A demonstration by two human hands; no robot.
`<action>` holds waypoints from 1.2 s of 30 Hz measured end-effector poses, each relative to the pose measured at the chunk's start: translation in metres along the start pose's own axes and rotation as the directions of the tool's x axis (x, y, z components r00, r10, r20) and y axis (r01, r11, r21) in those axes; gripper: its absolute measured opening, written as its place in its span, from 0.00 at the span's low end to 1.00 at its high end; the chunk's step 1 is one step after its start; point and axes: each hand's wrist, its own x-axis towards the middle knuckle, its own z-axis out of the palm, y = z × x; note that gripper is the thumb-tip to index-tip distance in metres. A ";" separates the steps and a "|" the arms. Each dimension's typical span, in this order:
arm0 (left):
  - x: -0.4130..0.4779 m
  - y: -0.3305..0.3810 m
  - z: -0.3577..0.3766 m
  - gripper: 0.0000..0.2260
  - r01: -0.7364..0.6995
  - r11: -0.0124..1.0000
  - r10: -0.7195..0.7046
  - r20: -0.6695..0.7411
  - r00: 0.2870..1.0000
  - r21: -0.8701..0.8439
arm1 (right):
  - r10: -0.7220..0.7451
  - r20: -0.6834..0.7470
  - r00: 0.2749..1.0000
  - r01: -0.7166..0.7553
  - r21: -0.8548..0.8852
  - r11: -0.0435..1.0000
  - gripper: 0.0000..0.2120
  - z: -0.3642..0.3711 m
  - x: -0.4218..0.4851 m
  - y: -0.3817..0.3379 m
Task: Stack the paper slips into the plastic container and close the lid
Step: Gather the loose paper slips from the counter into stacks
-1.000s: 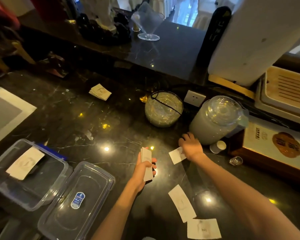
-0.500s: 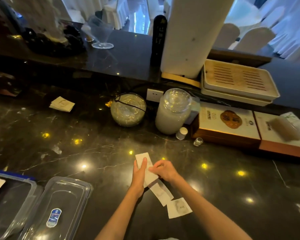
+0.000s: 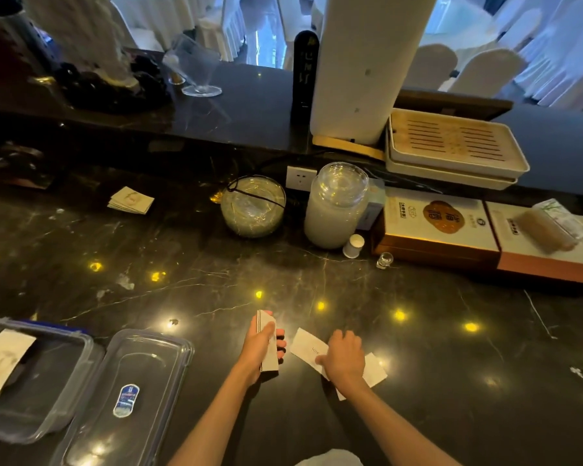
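Note:
My left hand grips a small stack of white paper slips, held upright on edge above the dark marble counter. My right hand rests flat on two loose slips lying on the counter, the long slip and a second slip partly under the hand. The clear plastic container stands open at the lower left with one slip inside. Its clear lid, with a blue sticker, lies beside it on the right. Another pile of slips lies far back on the left.
A glass bowl, a frosted jar, a small white cup and a tiny glass stand behind my hands. Boxed goods and stacked trays line the right back. A raised ledge runs behind.
My right hand left the stack and came down on the loose slips to its right. The left hand turned the stack on edge. The view shifted, showing more of the container.

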 end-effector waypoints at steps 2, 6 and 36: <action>-0.005 0.000 -0.007 0.12 0.047 0.999 -0.047 0.034 0.998 0.000 | -0.063 -0.049 0.997 0.071 0.186 0.980 0.14 -0.004 -0.001 -0.001; -0.015 0.000 -0.022 0.20 0.151 0.988 -0.153 0.173 0.973 0.024 | -0.281 -0.047 0.959 0.261 0.539 0.801 0.12 -0.023 -0.010 0.003; -0.041 -0.012 0.009 0.16 0.142 0.986 -0.161 0.301 0.940 0.085 | -0.196 -0.007 0.981 0.195 -0.099 0.976 0.30 0.011 -0.042 0.102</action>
